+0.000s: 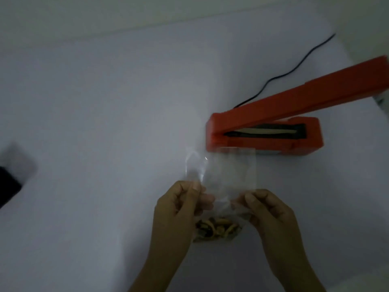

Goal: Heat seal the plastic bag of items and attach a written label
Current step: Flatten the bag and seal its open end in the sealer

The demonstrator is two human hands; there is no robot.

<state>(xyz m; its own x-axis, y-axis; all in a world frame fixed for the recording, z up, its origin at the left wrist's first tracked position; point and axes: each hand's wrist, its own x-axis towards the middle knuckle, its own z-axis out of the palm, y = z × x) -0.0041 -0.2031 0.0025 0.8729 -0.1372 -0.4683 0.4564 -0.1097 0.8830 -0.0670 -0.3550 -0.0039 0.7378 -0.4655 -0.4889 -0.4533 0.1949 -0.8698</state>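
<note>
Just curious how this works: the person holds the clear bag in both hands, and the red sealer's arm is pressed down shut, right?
Not quite. The head view shows the red sealer with its arm raised, open above the sealing strip. The rest stands: the left hand and right hand both pinch the clear bag.

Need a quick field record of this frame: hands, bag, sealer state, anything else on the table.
left hand: pinches the bag's left edge
right hand: pinches the bag's right edge
plastic bag: clear, held up, open end toward the sealer, not in it
contents: small yellowish-brown pieces at the near end
heat sealer: red, arm raised, black cord behind
dark object: left edge, blurred
table: white
</note>
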